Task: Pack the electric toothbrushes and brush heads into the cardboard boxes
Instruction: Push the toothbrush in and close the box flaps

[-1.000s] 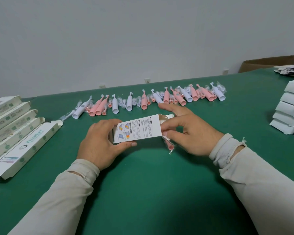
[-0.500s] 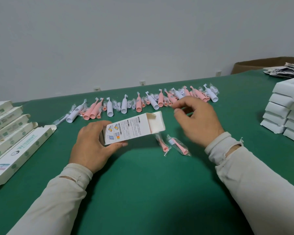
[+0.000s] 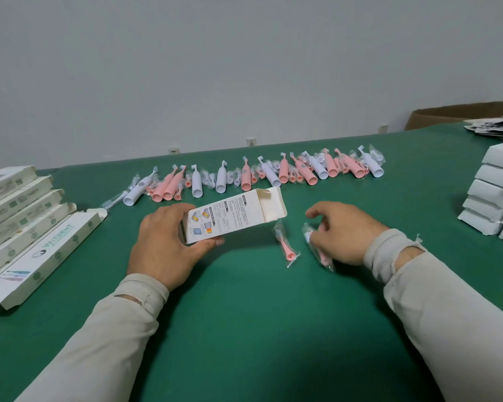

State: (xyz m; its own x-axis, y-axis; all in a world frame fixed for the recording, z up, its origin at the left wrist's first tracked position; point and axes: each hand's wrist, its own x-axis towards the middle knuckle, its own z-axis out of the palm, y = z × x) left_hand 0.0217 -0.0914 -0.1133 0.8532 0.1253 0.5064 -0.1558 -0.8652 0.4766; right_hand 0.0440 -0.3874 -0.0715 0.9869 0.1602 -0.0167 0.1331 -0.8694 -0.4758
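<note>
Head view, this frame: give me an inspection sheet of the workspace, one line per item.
Surface: green table, flat.
Job's things: small printed box, its end flap open; row of pink and white toothbrushes along the far edge; two bagged pink brush heads, one lying free, one under the right hand.
Clutter: long boxes at left; stacked white boxes at right; paper pile at the far right.
Hands: left hand grips the small printed box; right hand pinches a bagged brush head.
Cables: nothing seen.
Surroundings: grey wall with sockets; brown carton behind the table.
</note>
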